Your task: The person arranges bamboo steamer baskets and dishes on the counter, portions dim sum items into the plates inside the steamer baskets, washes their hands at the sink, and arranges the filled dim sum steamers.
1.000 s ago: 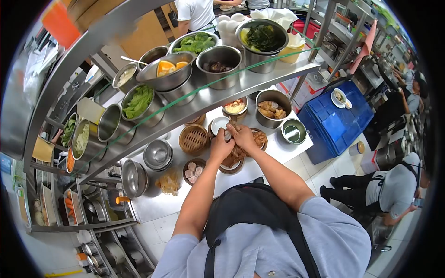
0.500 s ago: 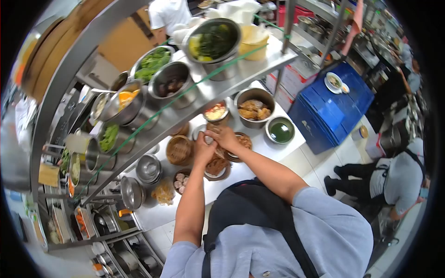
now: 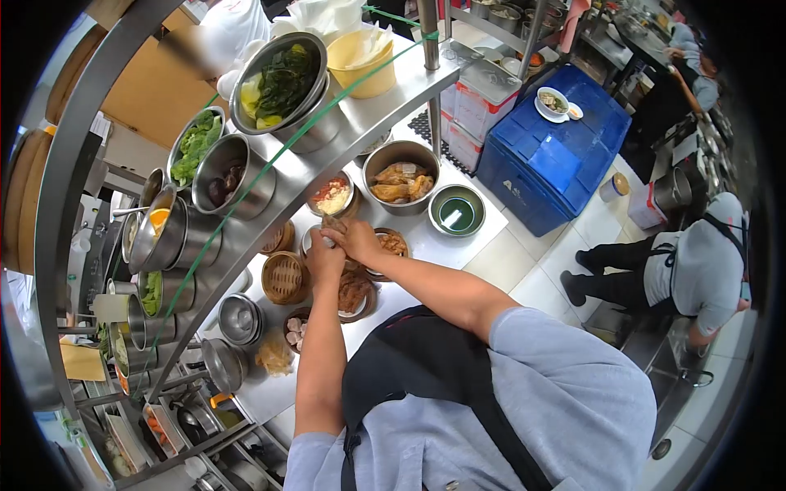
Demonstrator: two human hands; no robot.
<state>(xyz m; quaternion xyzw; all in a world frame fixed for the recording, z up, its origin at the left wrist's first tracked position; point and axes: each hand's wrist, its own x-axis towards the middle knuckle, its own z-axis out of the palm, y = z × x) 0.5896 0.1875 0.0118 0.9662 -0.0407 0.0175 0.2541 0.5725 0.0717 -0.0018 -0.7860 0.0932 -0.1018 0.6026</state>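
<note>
While bare desk point(image 3: 471, 248) lines the right edge, left hand point(image 3: 325, 257) meets right hand point(image 3: 360, 239), grip unclear. Brown food point(image 3: 355, 293) lies nearer the body.

Head-worn view, forward and down

This is a commercial kitchen. A long, brushed stainless-steel overhead shelf point(image 3: 409, 90) carries round, silver metal containers point(image 3: 319, 129) of leafy greens and other ingredients. Below it, a white, smooth tabletop point(image 3: 444, 252) holds a round, brown slatted steamer basket point(image 3: 286, 278), a deep, round steel pot point(image 3: 370, 190) of browned food and nested silver metal bowls point(image 3: 239, 317). At least 3 other people point(image 3: 696, 262) are in view, 1 near a stainless-steel sink point(image 3: 655, 364). Pale square tiles point(image 3: 532, 274) cover the floor.
</note>
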